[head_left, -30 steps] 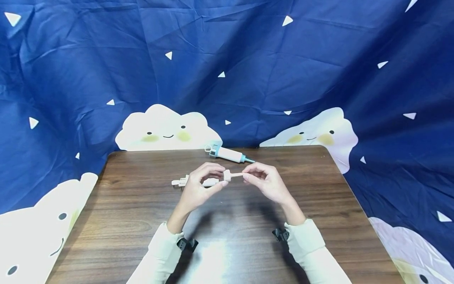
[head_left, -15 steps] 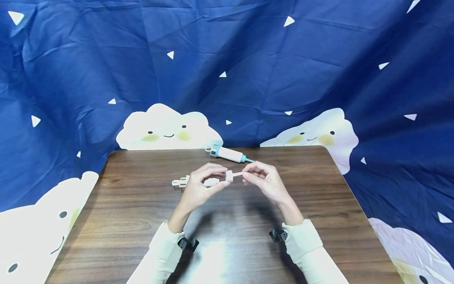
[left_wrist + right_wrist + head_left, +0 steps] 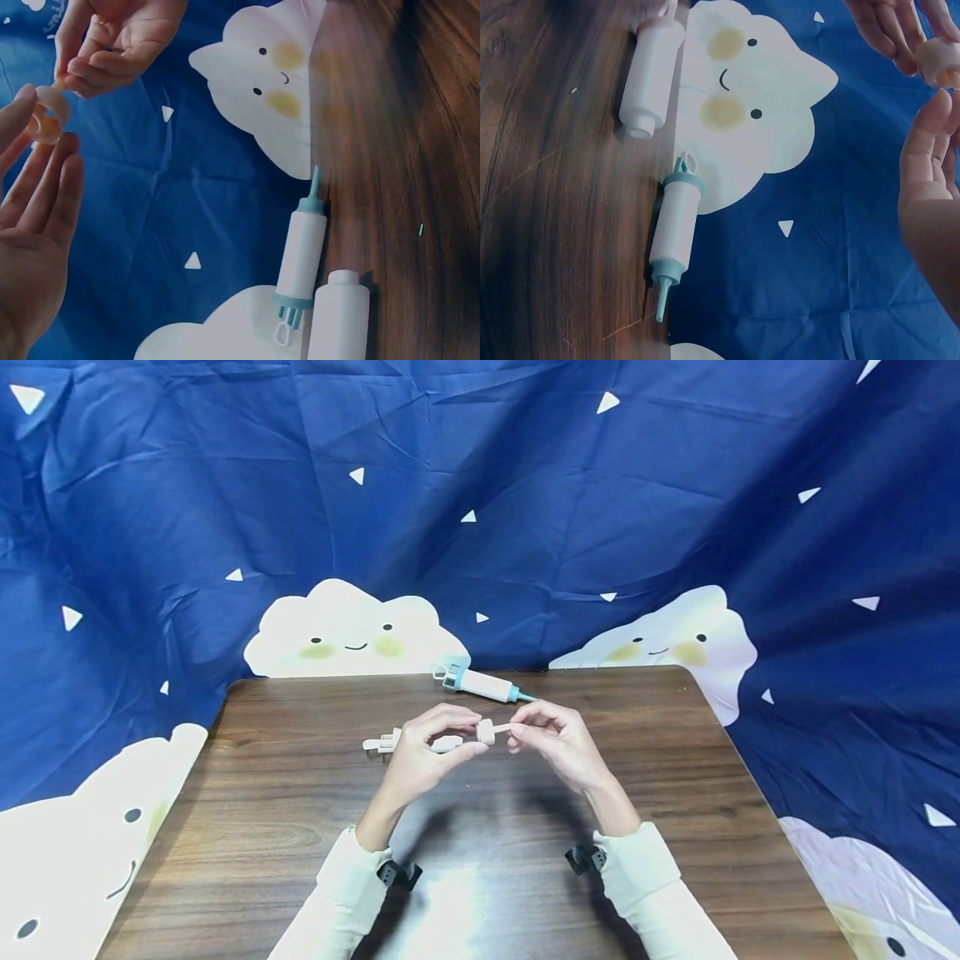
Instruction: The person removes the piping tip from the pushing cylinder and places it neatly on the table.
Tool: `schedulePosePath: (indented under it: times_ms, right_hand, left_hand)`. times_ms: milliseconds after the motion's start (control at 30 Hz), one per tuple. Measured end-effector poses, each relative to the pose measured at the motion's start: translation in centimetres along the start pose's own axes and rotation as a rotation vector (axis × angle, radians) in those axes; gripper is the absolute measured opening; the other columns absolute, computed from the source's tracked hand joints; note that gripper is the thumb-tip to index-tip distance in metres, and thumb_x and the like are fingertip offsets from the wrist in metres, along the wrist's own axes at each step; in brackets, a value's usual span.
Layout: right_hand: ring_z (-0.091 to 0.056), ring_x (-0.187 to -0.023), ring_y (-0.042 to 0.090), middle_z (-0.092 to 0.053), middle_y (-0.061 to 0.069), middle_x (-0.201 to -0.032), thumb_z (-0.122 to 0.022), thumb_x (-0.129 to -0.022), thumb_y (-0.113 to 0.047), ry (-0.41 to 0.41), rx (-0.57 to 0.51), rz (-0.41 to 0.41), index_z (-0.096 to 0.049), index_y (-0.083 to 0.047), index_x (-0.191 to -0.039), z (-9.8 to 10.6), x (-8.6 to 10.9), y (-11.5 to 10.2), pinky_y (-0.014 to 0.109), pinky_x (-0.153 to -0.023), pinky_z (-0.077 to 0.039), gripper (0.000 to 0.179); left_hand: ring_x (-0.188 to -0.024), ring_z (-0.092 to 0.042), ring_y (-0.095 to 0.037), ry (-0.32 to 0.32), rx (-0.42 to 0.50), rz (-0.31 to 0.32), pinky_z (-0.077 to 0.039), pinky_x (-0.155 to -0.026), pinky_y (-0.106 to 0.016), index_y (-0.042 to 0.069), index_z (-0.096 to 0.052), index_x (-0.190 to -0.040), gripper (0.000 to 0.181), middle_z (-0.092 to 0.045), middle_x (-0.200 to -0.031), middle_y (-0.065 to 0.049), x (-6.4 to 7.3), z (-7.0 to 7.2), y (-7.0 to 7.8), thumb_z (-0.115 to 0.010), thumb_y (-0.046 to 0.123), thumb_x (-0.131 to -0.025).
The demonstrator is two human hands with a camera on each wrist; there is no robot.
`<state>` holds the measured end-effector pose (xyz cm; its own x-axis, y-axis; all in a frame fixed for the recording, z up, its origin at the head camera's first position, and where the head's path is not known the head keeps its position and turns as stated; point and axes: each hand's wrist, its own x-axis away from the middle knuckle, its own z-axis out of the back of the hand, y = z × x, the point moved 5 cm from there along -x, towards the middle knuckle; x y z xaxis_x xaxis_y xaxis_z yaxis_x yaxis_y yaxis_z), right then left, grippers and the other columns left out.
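A pale pinkish nozzle cap [image 3: 486, 732], with a wide round collar and a thin spout, is held above the table between both hands. My left hand [image 3: 422, 750] grips the collar between thumb and fingertips. With thumb and forefinger, my right hand [image 3: 558, 745] pinches the spout's end, which its fingers partly hide. The collar's hollow opening shows in the left wrist view, where the cap [image 3: 51, 114] is at the upper left. Beyond the left hand lies a white plunger syringe barrel [image 3: 447, 744], partly hidden by that hand; its bare neck shows in the right wrist view.
A second plunger syringe [image 3: 486, 686], white with teal ends and a teal spout, lies near the back edge of the wooden table [image 3: 300, 827]. Behind the table hangs a blue curtain [image 3: 525, 485] with clouds and triangles. Each sleeve has a black wrist camera [image 3: 399, 875].
The nozzle cap has shifted slightly to the right in the left hand's grip, and the right hand has moved a little left. Both hands keep hold of it; the syringes stay put.
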<state>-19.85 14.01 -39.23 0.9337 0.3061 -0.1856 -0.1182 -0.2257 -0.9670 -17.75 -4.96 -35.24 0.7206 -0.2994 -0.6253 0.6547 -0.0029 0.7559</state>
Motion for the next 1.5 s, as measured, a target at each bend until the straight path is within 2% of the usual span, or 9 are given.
schedulePosePath:
  times_ms: [333,433,567,700,767,900,1033,1167,1500]
  right_hand:
    - [-0.067,-0.072,0.014,-0.065,0.007,-0.08,-0.064,-0.084,0.002,0.003,-0.025,0.01,-0.059,0.009,-0.096,-0.6,0.0,-0.1,0.033,-0.072,-0.057,0.014]
    - [-0.068,-0.073,0.015,-0.066,0.007,-0.08,-0.063,-0.084,0.003,-0.002,-0.038,0.009,-0.06,0.007,-0.096,-0.7,0.0,0.0,0.033,-0.072,-0.057,0.012]
    - [-0.068,-0.073,0.015,-0.066,0.007,-0.081,-0.062,-0.085,0.005,-0.021,-0.052,0.012,-0.057,0.013,-0.098,-0.9,0.1,0.0,0.033,-0.073,-0.057,0.016]
    - [-0.068,-0.074,0.015,-0.066,0.007,-0.082,-0.061,-0.085,0.005,-0.037,-0.071,0.015,-0.06,0.009,-0.097,-1.0,0.0,0.1,0.034,-0.073,-0.057,0.013]
    - [-0.068,-0.074,0.015,-0.066,0.007,-0.083,-0.062,-0.085,0.004,-0.042,-0.078,0.009,-0.059,0.009,-0.097,-1.0,-0.1,0.1,0.033,-0.073,-0.057,0.014]
    - [-0.068,-0.074,0.016,-0.066,0.008,-0.084,-0.063,-0.085,0.003,-0.054,-0.086,0.001,-0.059,0.01,-0.098,-1.2,-0.1,0.2,0.033,-0.073,-0.057,0.016]
    - [-0.068,-0.074,0.015,-0.066,0.007,-0.086,-0.063,-0.085,0.003,-0.06,-0.083,-0.005,-0.063,0.0,-0.096,-1.2,-0.1,0.4,0.031,-0.075,-0.057,0.012]
    - [-0.067,-0.075,0.015,-0.066,0.006,-0.087,-0.063,-0.085,0.003,-0.058,-0.058,-0.004,-0.064,-0.004,-0.096,-1.3,-0.1,0.5,0.03,-0.075,-0.056,0.013]
    - [-0.066,-0.075,0.014,-0.068,0.005,-0.089,-0.064,-0.084,0.002,-0.047,-0.048,-0.007,-0.066,-0.008,-0.095,-1.3,-0.3,0.6,0.028,-0.074,-0.056,0.014]
  left_hand:
    - [-0.093,-0.064,-0.021,0.005,-0.039,-0.011,-0.054,-0.08,-0.036,-0.003,-0.068,-0.1,0.03,-0.066,-0.1,-0.017,-0.1,-0.2,-0.3,-0.077,-0.002,-0.071]
    - [-0.098,-0.063,-0.017,0.012,-0.068,-0.012,-0.051,-0.085,-0.031,0.004,-0.07,-0.101,0.03,-0.068,-0.102,-0.011,0.2,-0.2,-1.3,-0.079,0.004,-0.072]
    - [-0.101,-0.062,-0.015,0.009,-0.088,-0.004,-0.049,-0.089,-0.027,0.013,-0.07,-0.104,0.032,-0.068,-0.104,-0.002,0.5,-0.2,-2.8,-0.08,0.014,-0.073]
    - [-0.101,-0.062,-0.015,0.003,-0.084,-0.012,-0.05,-0.087,-0.028,0.016,-0.07,-0.105,0.032,-0.068,-0.105,0.0,0.4,-0.3,-3.1,-0.079,0.018,-0.074]
    - [-0.1,-0.062,-0.015,0.003,-0.08,-0.012,-0.05,-0.086,-0.027,0.015,-0.07,-0.105,0.032,-0.068,-0.104,0.0,0.4,-0.3,-3.0,-0.079,0.017,-0.074]
    - [-0.098,-0.063,-0.017,0.007,-0.068,-0.01,-0.05,-0.086,-0.026,0.007,-0.07,-0.102,0.031,-0.069,-0.101,-0.007,0.1,-0.3,-1.5,-0.079,0.009,-0.073]
    - [-0.096,-0.063,-0.021,0.007,-0.045,-0.017,-0.05,-0.086,-0.026,-0.003,-0.069,-0.1,0.031,-0.068,-0.098,-0.015,-0.3,-0.3,0.0,-0.078,-0.001,-0.07]
    - [-0.096,-0.063,-0.022,0.003,-0.035,0.006,-0.049,-0.087,-0.025,-0.005,-0.068,-0.1,0.031,-0.068,-0.098,-0.015,-0.3,-0.3,0.1,-0.078,-0.001,-0.07]
    - [-0.098,-0.063,-0.021,0.009,-0.031,0.032,-0.049,-0.089,-0.028,0.001,-0.071,-0.103,0.032,-0.068,-0.099,-0.013,-0.2,-0.3,-0.3,-0.078,0.001,-0.072]
